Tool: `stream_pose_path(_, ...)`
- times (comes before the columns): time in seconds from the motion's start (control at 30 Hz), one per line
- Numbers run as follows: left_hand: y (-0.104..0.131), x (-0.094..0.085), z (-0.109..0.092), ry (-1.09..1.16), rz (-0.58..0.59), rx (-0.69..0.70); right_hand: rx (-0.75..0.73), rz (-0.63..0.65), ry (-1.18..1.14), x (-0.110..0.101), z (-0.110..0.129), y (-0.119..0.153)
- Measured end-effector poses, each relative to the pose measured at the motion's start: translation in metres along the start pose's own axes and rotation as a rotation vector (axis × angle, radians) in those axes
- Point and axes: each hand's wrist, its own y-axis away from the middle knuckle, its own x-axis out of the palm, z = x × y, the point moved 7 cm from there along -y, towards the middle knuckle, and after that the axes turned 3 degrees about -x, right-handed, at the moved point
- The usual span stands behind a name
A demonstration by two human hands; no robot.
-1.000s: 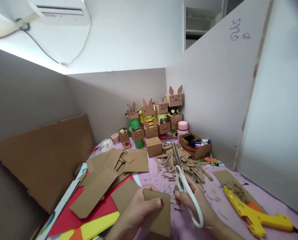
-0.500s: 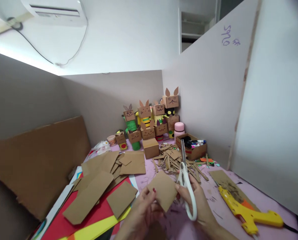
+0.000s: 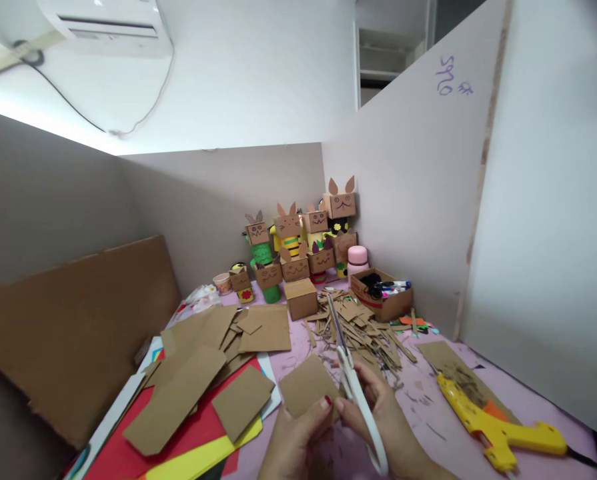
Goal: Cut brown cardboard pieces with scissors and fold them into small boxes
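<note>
Between thumb and fingers, my left hand (image 3: 298,437) grips a small square of brown cardboard (image 3: 308,385) by its lower edge. White-handled scissors (image 3: 351,380) rest in my right hand (image 3: 381,417), blades pointing up and away from me and looking nearly closed. The right thumb and fingertips are close to the cardboard's right corner; whether they also pinch it I cannot tell. Behind the scissors lies a heap of narrow cardboard strips (image 3: 363,327). Another cut cardboard square (image 3: 243,400) lies left of my left hand.
Flat cardboard pieces (image 3: 178,400) overlap on red and yellow paper at left. A yellow glue gun (image 3: 488,420) lies at right. Behind stand cardboard animal figures (image 3: 289,227), a plain cardboard box (image 3: 301,299), a pink bottle (image 3: 357,259) and a box of pens (image 3: 383,303).
Both hands have moved slightly lower, bringing the cardboard square down and left. The scissors have swung left, their blades now tilting leftward. My left thumb lies further across the card.
</note>
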Motion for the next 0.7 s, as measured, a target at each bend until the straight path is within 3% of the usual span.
stream_pose_path(0.27, 0.005, -0.007, -0.007, -0.009, -0.124, 0.052, -0.02, -0.001, 0.029, -0.001, -0.007, 0.001)
stream_pose_path(0.47, 0.01, -0.018, -0.037, -0.024, -0.21, 0.11, 0.026, -0.025, 0.081, -0.007, -0.023, 0.0)
stream_pose_path(0.57, 0.011, -0.015, -0.044, -0.101, -0.16, 0.095, -0.01, -0.034, 0.02, -0.004, -0.02, 0.0)
stream_pose_path(0.7, 0.008, -0.006, -0.029, -0.225, -0.011, -0.024, -0.023, -0.075, -0.006, -0.007, -0.009, -0.002)
